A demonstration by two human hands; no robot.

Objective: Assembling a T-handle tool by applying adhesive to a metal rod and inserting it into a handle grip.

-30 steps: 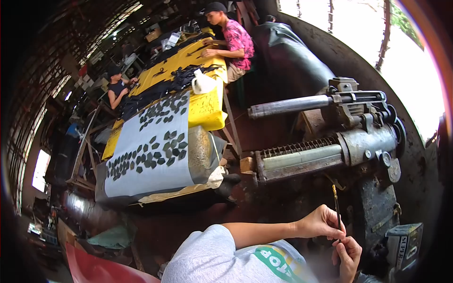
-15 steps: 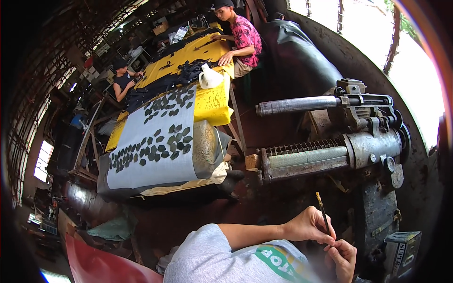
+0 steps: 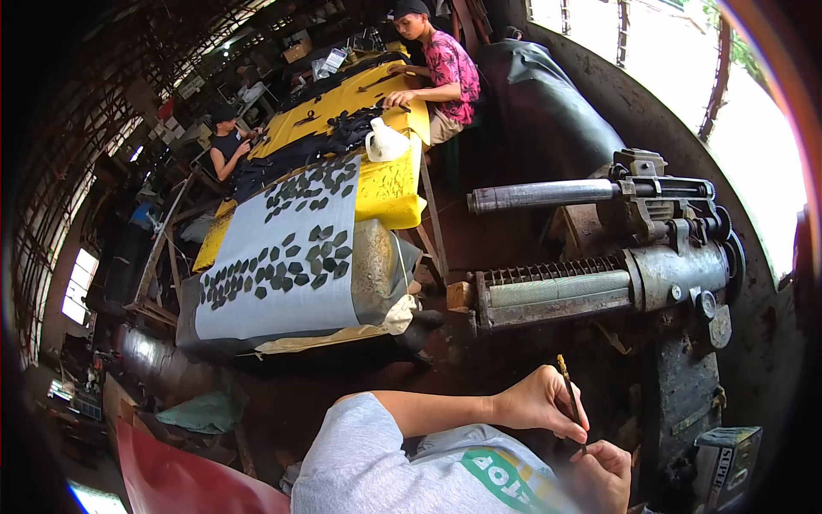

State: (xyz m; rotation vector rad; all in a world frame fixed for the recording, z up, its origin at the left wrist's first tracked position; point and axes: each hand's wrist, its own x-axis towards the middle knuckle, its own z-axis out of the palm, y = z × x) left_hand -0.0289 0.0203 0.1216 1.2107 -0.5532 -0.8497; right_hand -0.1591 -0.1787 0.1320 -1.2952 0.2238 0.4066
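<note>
My left hand [image 3: 538,401] is closed, pinching a thin dark stick [image 3: 568,396] with a yellowish tip, which points up and slightly left. The stick's lower end reaches the fingertips of my right hand [image 3: 604,478], whose fingers are closed around that end. Both hands are held in front of my grey shirt [image 3: 368,467], at the lower right of the view. Whether the right fingers hold anything besides the stick is hidden.
Ahead stands a long table with yellow sheeting [image 3: 390,184], a grey sheet [image 3: 282,315] with several dark angular pieces, and a white jug [image 3: 387,141]. Two people work there. A metal roller machine [image 3: 556,300] stands right; a box [image 3: 728,467] sits lower right.
Both my hands have shifted a little to the left with the stick, still close together. At the table, the hand of the person in the pink shirt has moved slightly.
</note>
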